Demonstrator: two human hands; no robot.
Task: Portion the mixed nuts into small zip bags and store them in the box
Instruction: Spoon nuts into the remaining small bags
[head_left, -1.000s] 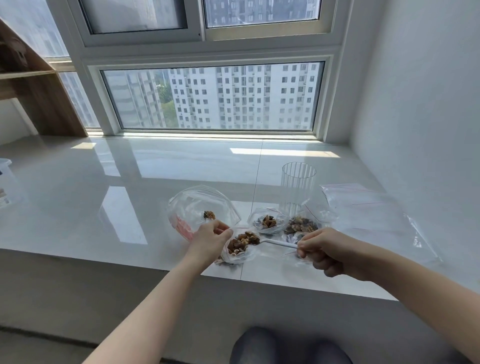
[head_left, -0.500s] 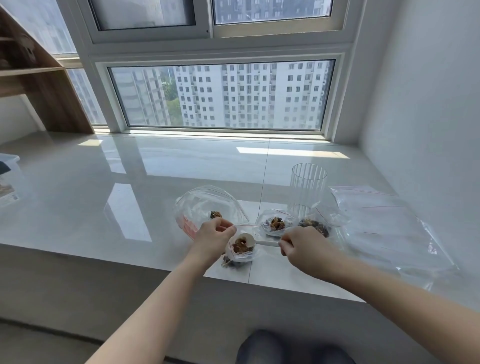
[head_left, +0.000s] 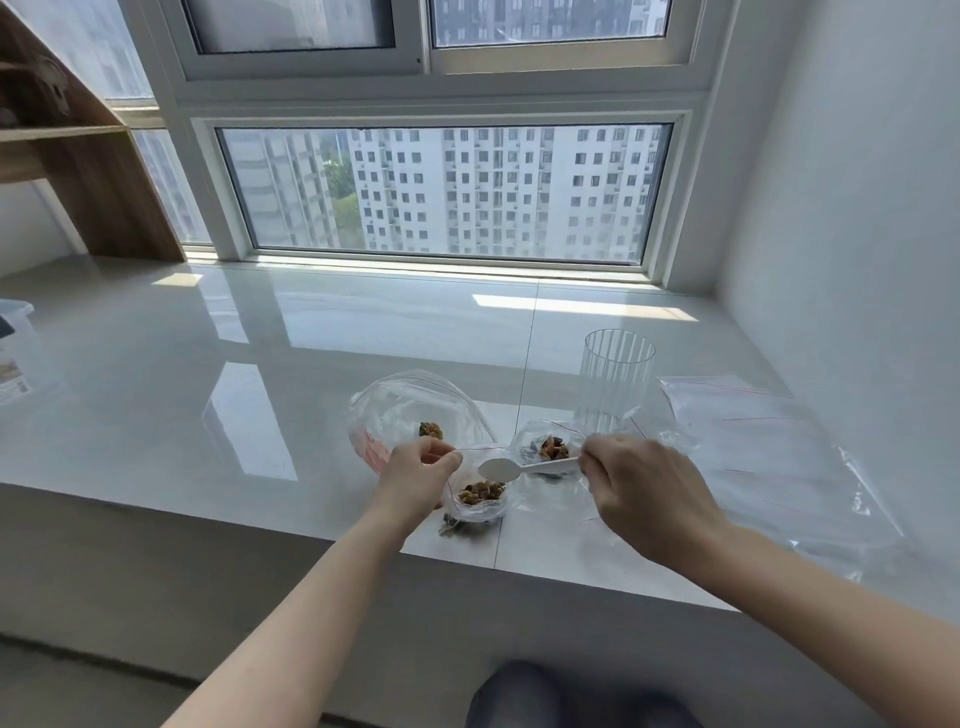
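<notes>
Left hand (head_left: 415, 475) pinches the rim of the small bag (head_left: 478, 501) holding nuts (head_left: 480, 491); right hand (head_left: 641, 491) grips the white spoon (head_left: 519, 469), bowl empty, right above that bag. Another filled bag (head_left: 545, 449) sits just behind the spoon.

On sill (head_left: 260, 374): big bag (head_left: 410, 405) left-centre; small bag w/ nuts (head_left: 480, 496) just in front-right of it; 2nd small bag (head_left: 545, 447) right of big bag; glass (head_left: 615, 379) behind that; flat bags (head_left: 769, 457) far right; box (head_left: 15, 353) at far left edge.
</notes>
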